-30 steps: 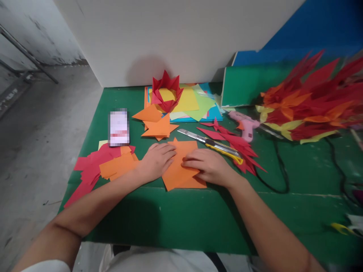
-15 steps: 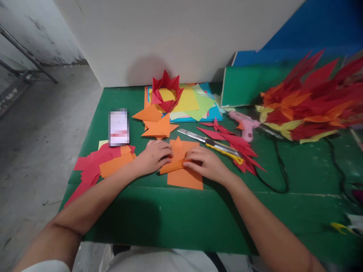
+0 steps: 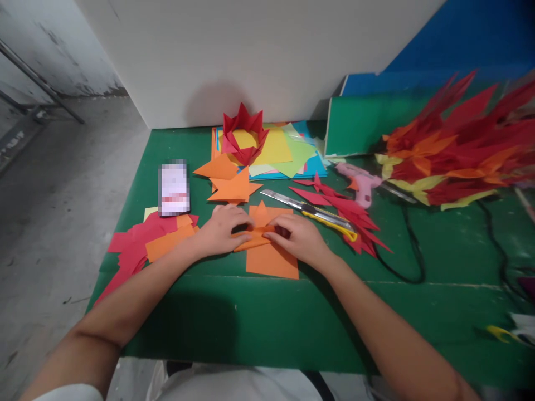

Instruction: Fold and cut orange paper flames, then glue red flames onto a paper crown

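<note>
A partly folded piece of orange paper (image 3: 256,238) lies between my hands, its pointed tip rising at the top. My left hand (image 3: 221,228) pinches its left side, fingers curled over the fold. From the right, my right hand (image 3: 298,236) grips the folded edge between thumb and fingers. Beneath is a flat orange paper sheet (image 3: 273,264). Folded orange paper pieces (image 3: 234,186) lie just beyond my left hand. A yellow utility knife (image 3: 317,214) with its blade out rests beyond my right hand, partly over folded red paper pieces (image 3: 351,217).
A red folded-paper ring (image 3: 244,153) sits on stacked coloured paper (image 3: 292,159). On the left, a phone (image 3: 174,186) lies by red and orange sheets (image 3: 154,242). Rightward are a pink glue gun (image 3: 361,184) with a black cord and a red-orange paper cluster (image 3: 455,150).
My right hand has shifted slightly left along the fold. The folded band of orange paper looks narrower and flatter, and my left fingers have curled closer over it.
</note>
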Demonstrator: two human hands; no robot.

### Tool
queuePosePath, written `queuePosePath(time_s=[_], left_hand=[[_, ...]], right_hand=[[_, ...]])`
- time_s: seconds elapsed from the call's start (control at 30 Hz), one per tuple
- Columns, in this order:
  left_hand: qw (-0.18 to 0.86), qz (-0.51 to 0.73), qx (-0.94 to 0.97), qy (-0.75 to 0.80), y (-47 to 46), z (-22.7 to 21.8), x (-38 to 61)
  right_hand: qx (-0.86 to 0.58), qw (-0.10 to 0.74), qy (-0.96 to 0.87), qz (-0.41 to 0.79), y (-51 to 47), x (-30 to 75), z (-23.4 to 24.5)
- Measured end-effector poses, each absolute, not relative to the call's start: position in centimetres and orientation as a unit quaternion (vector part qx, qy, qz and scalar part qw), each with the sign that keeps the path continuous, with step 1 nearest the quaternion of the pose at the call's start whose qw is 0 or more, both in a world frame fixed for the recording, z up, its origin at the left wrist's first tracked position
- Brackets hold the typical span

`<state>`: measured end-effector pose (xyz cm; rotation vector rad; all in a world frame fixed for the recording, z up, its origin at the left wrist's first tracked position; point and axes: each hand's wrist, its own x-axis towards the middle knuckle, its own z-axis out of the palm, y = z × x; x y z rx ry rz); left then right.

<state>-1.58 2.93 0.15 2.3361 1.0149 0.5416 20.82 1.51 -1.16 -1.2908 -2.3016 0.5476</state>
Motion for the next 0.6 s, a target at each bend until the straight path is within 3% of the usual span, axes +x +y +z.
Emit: queuePosePath(time_s=[0.6], left_hand=[[0.268, 0.147, 0.88, 0.365, 2.9, -0.16, -1.52]], right_hand=[[-0.498, 0.227, -0.809, 0.213, 1.74, 20.56, -1.47]])
